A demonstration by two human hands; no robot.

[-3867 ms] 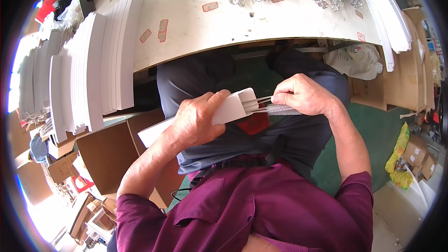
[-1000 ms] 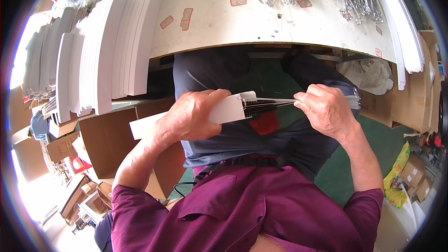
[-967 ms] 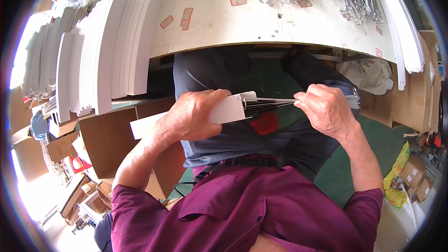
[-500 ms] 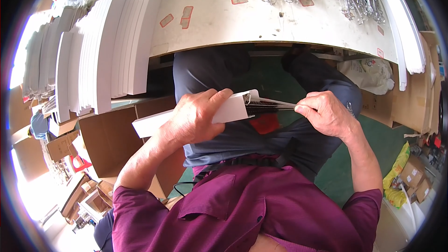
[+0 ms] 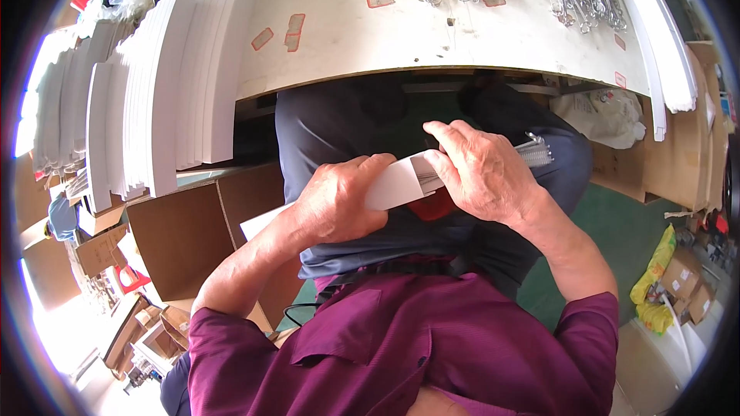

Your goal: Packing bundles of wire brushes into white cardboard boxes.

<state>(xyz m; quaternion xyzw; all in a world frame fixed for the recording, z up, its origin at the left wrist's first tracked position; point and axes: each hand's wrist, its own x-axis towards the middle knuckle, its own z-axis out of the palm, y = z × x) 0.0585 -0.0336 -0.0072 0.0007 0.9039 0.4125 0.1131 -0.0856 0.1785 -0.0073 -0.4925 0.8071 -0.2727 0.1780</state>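
I saw a person dressed in a magenta-purple shirt [image 5: 432,347] with a soft collar and 2 short sleeves ending above the elbows — the forearms were bare. The left hand [image 5: 335,204] and right hand [image 5: 482,173] wore no gloves, rings or watch that I could make out. Below the shirt came dark grey-blue trousers [image 5: 347,131] — with a dark belt [image 5: 401,268] at the waist.

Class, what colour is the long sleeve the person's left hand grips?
White; the long sleeve in the left hand shows best in the head view.
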